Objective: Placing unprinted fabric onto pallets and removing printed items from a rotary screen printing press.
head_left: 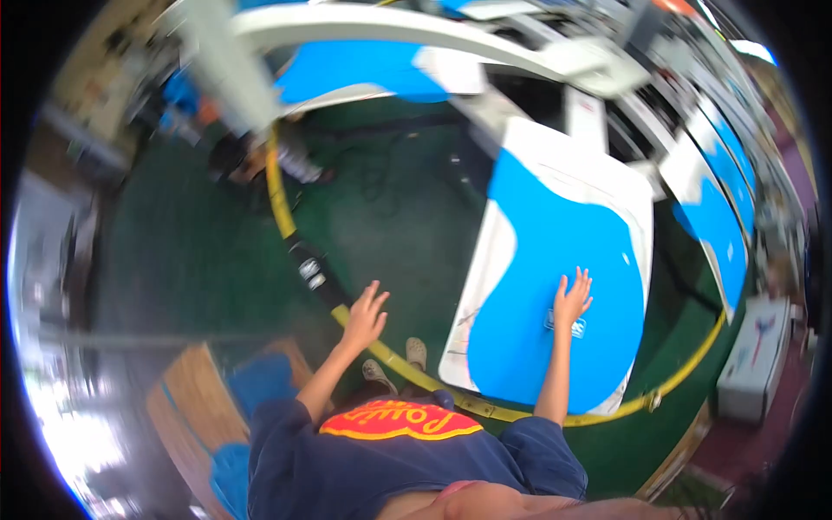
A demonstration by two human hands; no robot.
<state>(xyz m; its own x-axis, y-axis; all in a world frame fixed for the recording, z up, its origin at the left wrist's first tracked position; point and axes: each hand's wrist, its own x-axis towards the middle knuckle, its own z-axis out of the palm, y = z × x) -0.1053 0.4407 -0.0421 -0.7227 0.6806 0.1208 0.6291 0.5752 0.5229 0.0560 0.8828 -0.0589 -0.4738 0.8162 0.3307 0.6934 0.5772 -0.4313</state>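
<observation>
My right hand (572, 300) lies with its fingers stretched out on a blue shape (529, 277) with a wavy outline. That blue area covers most of a long white board (555, 147) slanting away in front of me, and a small pale mark shows partly under my wrist. Off the board's left side, my left hand (365, 321) hovers above the yellow and black rail (279, 204), fingers spread and nothing in them. Whether it touches the rail I cannot tell.
Similar blue and white boards stand at the far side (355, 69) and right (715, 204), under a white machine arm (399, 26). A person (238, 160) is low at far left. A white box (754, 360) sits right; brown panels (204, 394) stand at my left.
</observation>
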